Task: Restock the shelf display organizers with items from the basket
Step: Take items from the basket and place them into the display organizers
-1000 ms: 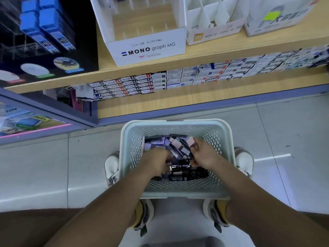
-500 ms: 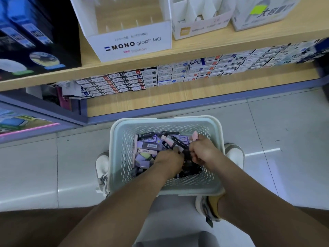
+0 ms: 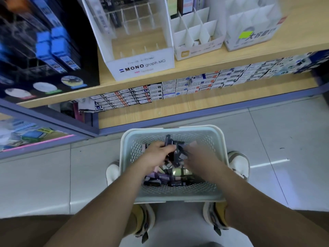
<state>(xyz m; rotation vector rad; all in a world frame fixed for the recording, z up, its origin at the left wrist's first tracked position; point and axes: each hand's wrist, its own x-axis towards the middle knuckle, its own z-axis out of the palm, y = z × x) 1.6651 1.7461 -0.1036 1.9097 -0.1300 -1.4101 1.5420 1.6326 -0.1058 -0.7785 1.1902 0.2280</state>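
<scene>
Both hands are inside the basket (image 3: 170,128). The left hand (image 3: 154,155) clenches a bundle of slim dark packs (image 3: 168,141), with their long axis pointing away toward the shelf (image 3: 231,57). The right hand (image 3: 198,158) is blurred, so its grip cannot be determined. The slotted organizer (image 3: 142,66) stands ahead and above, nearer the left hand.

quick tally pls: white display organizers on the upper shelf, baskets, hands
white display organizers: 3 (MONO graph MG organizer, divided organizer, green-sticker organizer)
basket: 1
hands: 2 (left hand holding a dark packet, right hand, too blurred to read its grip)
total: 6
</scene>
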